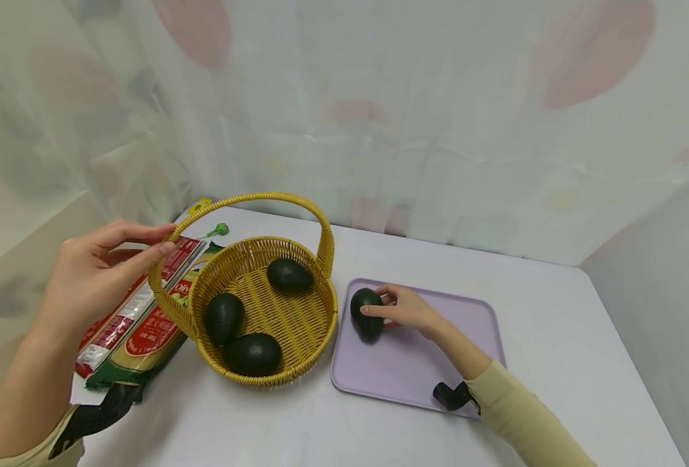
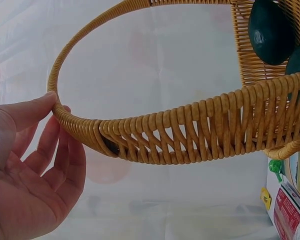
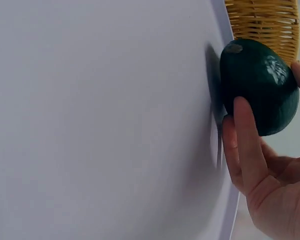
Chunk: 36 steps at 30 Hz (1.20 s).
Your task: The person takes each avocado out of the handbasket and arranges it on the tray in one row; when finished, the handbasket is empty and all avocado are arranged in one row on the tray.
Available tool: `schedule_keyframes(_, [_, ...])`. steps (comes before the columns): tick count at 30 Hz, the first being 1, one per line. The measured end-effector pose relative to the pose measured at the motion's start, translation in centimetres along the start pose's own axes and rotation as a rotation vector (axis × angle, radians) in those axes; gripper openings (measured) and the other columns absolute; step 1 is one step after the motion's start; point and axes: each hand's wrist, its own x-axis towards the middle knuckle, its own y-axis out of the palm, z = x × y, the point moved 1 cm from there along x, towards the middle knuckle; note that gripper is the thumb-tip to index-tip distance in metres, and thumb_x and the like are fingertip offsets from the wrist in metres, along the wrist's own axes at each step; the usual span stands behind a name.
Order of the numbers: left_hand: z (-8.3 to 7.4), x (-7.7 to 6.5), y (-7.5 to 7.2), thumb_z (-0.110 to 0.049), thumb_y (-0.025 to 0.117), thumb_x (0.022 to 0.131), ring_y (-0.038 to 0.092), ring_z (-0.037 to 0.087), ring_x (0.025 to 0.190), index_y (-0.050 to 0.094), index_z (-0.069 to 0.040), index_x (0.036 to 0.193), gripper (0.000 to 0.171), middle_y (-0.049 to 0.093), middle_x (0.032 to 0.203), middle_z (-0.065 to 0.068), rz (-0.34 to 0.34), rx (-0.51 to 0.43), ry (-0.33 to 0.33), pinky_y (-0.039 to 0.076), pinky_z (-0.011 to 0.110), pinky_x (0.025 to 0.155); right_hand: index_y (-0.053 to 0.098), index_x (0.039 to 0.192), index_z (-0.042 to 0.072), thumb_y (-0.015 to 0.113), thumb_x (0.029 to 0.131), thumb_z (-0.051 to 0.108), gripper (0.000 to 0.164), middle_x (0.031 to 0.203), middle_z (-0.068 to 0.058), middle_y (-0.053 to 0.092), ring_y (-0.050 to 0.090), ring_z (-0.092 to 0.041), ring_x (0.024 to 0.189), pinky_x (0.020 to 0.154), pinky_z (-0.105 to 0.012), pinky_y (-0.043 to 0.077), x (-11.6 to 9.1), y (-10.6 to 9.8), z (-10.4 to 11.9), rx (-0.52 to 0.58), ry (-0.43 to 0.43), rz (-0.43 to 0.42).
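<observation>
My left hand (image 1: pixel 102 272) pinches the handle of a yellow wicker basket (image 1: pixel 286 373) between thumb and fingers; the left wrist view shows the thumb on the woven handle (image 2: pixel 165 120). Inside the basket lie three dark green avocados, one at the back (image 1: pixel 289 275), one at the left (image 1: pixel 224 318) and one at the front (image 1: pixel 253 355). Over the left part of a lilac tray (image 1: pixel 414 370), my right hand (image 1: pixel 405 308) grips another dark green avocado (image 1: pixel 367 314). In the right wrist view this avocado (image 3: pixel 260 85) sits between thumb and fingers, close over the tray.
Left of the basket, partly under its handle, lie red and green food packages (image 1: pixel 152 324). A small green item (image 1: pixel 220 229) and a yellow one (image 1: pixel 200 205) lie behind them. A patterned curtain (image 1: pixel 414 130) hangs along the table's back edge.
</observation>
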Motion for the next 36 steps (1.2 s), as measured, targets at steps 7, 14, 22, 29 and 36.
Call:
schedule_keyframes(7, [-0.02, 0.02, -0.04, -0.008, 0.07, 0.09, 0.069, -0.003, 0.083, 0.07, -0.003, 0.115, 0.026, 0.067, 0.107, -0.01, -0.001, -0.008, 0.012, 0.053, 0.013, 0.064, 0.053, 0.132, 0.006, 0.074, 0.083, 0.048, 0.068, 0.119, -0.013, 0.057, 0.065, -0.017, 0.077, 0.066, -0.031, 0.058, -0.28, 0.8, 0.21, 0.016, 0.048, -0.042])
schedule_keyframes(14, [-0.04, 0.06, -0.06, -0.009, 0.07, 0.09, 0.068, -0.004, 0.082, 0.071, -0.003, 0.114, 0.025, 0.068, 0.106, -0.011, -0.004, -0.001, 0.016, 0.052, 0.012, 0.065, 0.05, 0.14, 0.016, 0.072, 0.083, 0.053, 0.071, 0.124, -0.015, 0.057, 0.067, -0.016, 0.068, 0.064, -0.03, 0.057, -0.38, 1.0, 0.33, -0.017, 0.051, -0.059])
schedule_keyframes(22, [-0.04, 0.05, -0.02, -0.011, 0.071, 0.09, 0.068, -0.003, 0.081, 0.071, -0.004, 0.115, 0.026, 0.067, 0.108, -0.012, 0.0, 0.002, -0.009, 0.053, 0.014, 0.061, 0.053, 0.135, 0.011, 0.072, 0.083, 0.054, 0.07, 0.127, -0.013, 0.056, 0.067, -0.016, 0.068, 0.065, -0.029, 0.057, -0.48, 0.98, 0.36, -0.016, 0.055, -0.063])
schedule_keyframes(29, [-0.06, 0.02, -0.06, -0.009, 0.07, 0.09, 0.069, -0.002, 0.081, 0.07, -0.003, 0.115, 0.026, 0.067, 0.108, -0.011, 0.001, -0.007, 0.001, 0.054, 0.014, 0.062, 0.057, 0.13, 0.009, 0.075, 0.084, 0.046, 0.062, 0.115, -0.009, 0.061, 0.067, -0.017, 0.077, 0.064, -0.032, 0.058, -0.44, 1.02, 0.34, 0.038, 0.036, -0.047])
schedule_keyframes(36, [-0.01, -0.02, -0.07, -0.009, 0.07, 0.09, 0.069, -0.002, 0.081, 0.07, -0.003, 0.115, 0.025, 0.067, 0.108, -0.012, -0.002, -0.005, 0.009, 0.053, 0.013, 0.063, 0.058, 0.129, 0.009, 0.074, 0.084, 0.046, 0.06, 0.113, -0.008, 0.061, 0.067, -0.017, 0.078, 0.064, -0.031, 0.058, -0.34, 1.0, 0.19, 0.022, 0.027, -0.048])
